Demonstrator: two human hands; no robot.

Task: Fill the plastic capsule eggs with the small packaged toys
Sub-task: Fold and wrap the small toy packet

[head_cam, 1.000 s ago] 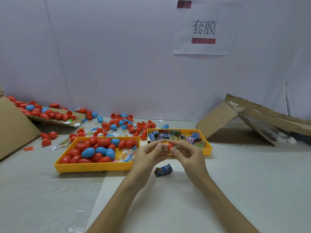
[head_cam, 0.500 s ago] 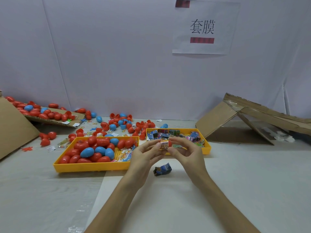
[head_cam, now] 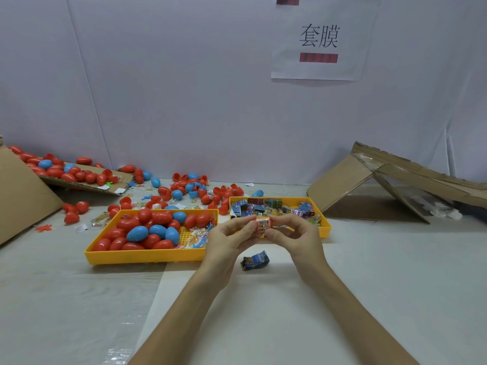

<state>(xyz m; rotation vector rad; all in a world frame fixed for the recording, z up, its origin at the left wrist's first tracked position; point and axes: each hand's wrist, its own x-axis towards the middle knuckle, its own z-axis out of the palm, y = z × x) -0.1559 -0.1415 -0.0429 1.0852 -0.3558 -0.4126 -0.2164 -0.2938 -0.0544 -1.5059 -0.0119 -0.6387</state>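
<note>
Egg: red capsule egg (head_cam: pixel 257 225), seemingly half open, with packaged toy (head_cam: pixel 263 224), held between both hands above the table.
Axis: left-right.
Hands: left hand (head_cam: pixel 229 239) and right hand (head_cam: pixel 295 236) pinch opposite ends.
Nearer: equal.

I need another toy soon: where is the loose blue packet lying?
In the head view, the blue packet lies on the white sheet just below and between the two hands, nearer than both yellow trays.

Print on the small packet (head_cam: pixel 263 224) between both hands too small to read, its ends behind fingertips (head_cam: pixel 268 234).
</note>
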